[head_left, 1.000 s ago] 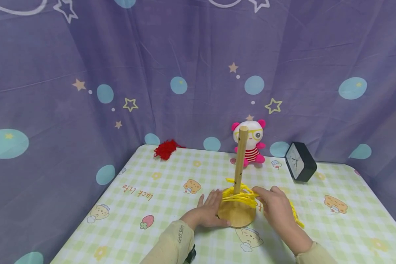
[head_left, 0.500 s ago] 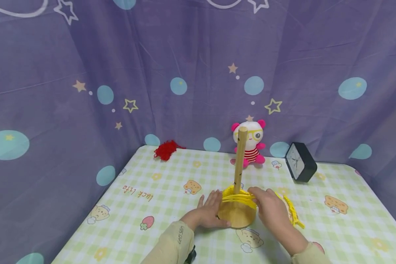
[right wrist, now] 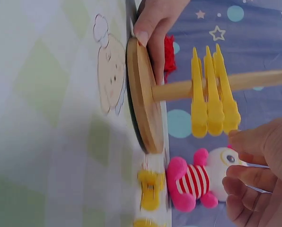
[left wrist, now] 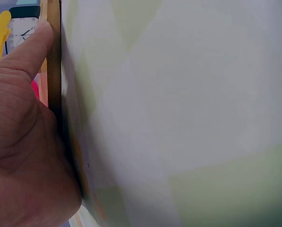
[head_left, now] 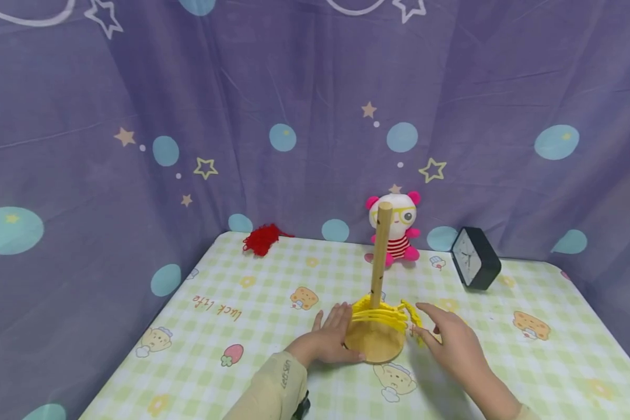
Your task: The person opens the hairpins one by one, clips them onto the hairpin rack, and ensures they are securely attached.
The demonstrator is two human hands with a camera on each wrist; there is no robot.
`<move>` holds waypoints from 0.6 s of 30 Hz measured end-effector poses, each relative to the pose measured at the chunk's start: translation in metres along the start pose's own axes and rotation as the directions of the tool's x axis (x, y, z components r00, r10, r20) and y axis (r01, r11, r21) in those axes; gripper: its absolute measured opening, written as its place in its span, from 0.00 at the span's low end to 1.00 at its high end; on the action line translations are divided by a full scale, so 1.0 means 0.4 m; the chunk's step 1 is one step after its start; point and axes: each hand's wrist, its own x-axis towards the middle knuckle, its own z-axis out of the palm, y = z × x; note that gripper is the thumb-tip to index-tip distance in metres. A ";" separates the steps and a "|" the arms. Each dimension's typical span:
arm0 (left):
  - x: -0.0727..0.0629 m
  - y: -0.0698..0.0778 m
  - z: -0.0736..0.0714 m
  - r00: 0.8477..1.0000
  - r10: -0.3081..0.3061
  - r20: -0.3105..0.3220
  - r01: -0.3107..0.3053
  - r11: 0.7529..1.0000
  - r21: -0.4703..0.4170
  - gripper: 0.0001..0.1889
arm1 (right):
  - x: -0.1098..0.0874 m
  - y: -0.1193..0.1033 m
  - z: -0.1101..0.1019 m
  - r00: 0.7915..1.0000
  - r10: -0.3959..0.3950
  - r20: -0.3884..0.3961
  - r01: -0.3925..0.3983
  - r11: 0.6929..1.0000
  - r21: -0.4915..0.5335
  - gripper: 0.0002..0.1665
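In the head view, a wooden stand with a round base [head_left: 374, 344] and an upright pole [head_left: 381, 251] stands on the table. My left hand [head_left: 322, 341] rests against the base's left side, fingers extended, thumb along its front edge. Several slim yellow plastic pieces [right wrist: 207, 101] with lobed ends sit stacked at the pole, above the base. My right hand [head_left: 454, 344] is just right of them, thumb and forefinger apart. In the right wrist view a fingertip is near one end of the stack; whether it touches, I cannot tell. Other yellow pieces [right wrist: 150, 189] lie on the table.
Behind the pole sits a pink and white panda doll [head_left: 396, 227]. A black clock [head_left: 475, 258] stands at the back right, and a tangle of red yarn [head_left: 262, 239] lies at the back left. A purple curtain [head_left: 294, 70] hangs behind the table [head_left: 273, 326].
My right hand, earlier at the yellow pieces on the stand, has drawn back to the right with thumb and forefinger parted. My left hand has stayed at the base.
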 end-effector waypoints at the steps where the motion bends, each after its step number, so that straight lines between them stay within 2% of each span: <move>1: 0.000 -0.001 0.000 1.000 0.000 0.002 0.000 1.000 0.003 0.60 | -0.003 0.007 -0.003 1.000 0.007 0.001 -0.007 1.000 -0.001 0.27; 11: 0.003 -0.003 -0.001 1.000 0.002 -0.009 -0.002 1.000 0.008 0.60 | -0.035 0.080 -0.029 0.999 0.049 0.022 -0.048 0.998 -0.030 0.21; 18: -0.003 0.001 0.000 1.000 0.005 -0.015 -0.005 1.000 -0.004 0.60 | -0.048 0.135 -0.044 0.984 0.150 0.098 -0.143 0.987 -0.077 0.21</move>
